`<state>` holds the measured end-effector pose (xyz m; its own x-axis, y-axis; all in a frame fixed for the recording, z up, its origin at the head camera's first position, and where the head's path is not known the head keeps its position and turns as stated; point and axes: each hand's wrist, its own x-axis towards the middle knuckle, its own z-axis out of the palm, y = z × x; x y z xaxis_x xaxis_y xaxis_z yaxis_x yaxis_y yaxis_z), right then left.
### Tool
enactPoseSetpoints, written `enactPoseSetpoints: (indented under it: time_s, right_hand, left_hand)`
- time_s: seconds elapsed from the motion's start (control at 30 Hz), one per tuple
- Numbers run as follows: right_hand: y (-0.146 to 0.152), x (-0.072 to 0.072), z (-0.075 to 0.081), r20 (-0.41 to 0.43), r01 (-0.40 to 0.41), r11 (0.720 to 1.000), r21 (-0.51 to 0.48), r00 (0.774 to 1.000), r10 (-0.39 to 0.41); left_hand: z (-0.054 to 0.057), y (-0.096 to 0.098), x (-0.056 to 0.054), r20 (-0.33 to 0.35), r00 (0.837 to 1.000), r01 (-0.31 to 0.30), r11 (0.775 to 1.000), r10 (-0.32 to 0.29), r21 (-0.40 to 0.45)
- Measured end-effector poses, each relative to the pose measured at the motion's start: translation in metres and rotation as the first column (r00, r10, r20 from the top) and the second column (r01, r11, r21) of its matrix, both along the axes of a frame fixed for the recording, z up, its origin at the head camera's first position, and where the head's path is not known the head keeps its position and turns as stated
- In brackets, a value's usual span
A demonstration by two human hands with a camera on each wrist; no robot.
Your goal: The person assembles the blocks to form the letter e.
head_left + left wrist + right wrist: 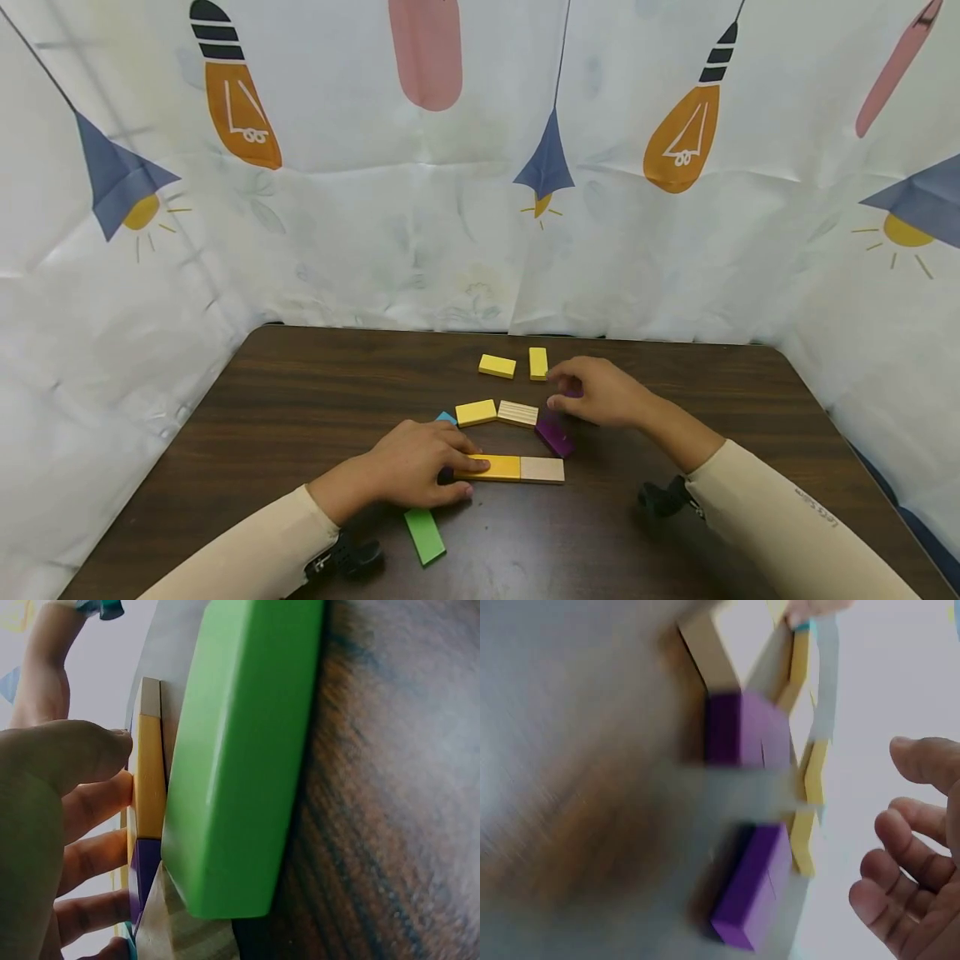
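Observation:
My left hand (411, 465) lies over the left end of a row of blocks, its fingers on an orange block (501, 468). A pale wooden block (543, 471) adjoins that block's right end. Behind them, a yellow block (476, 413), a striped wooden block (517, 413) and a purple block (554, 436) form a bent line. Over a second purple block (754, 889) hovers my right hand (600, 392), fingers loosely bent, nothing between them in the right wrist view. In the left wrist view, another purple block (147, 870) and a wood-grain block (180, 924) lie under my left hand.
A green block (425, 537) lies nearest me, beside my left wrist. Two yellow blocks, one tilted (497, 366) and one lengthwise (537, 364), lie toward the far edge. A blue block (446, 417) shows partly behind my left hand. Printed cloth (465, 250) hangs behind the dark table (322, 383).

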<state>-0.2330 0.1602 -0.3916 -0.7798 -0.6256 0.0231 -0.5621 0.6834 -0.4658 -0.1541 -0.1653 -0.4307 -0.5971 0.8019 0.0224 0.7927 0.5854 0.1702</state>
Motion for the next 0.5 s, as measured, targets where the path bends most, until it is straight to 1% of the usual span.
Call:
enactPoseSetpoints:
  time_s: [0.13, 0.23, 0.33, 0.5]
  right_hand:
    - [0.0, -0.02, 0.001, 0.016, 0.097, 0.994, 0.051, 0.995, -0.098]
    - [-0.005, -0.031, 0.001, 0.035, 0.149, 0.987, 0.068, 0.988, -0.151]
    - [-0.011, -0.039, -0.002, 0.05, 0.186, 0.978, 0.095, 0.98, -0.192]
    - [-0.021, -0.051, -0.011, 0.075, 0.247, 0.957, 0.153, 0.963, -0.261]
  left_hand:
    - [0.0, 0.0, 0.0, 0.004, 1.0, -0.001, 1.0, 0.001, 0.004]
    - [0.0, -0.001, 0.0, 0.009, 1.0, 0.0, 1.0, 0.0, 0.005]
    - [-0.001, -0.001, 0.0, 0.007, 1.0, 0.001, 1.0, -0.001, 0.009]
    - [0.0, -0.001, 0.0, -0.005, 1.0, 0.007, 1.0, -0.007, 0.012]
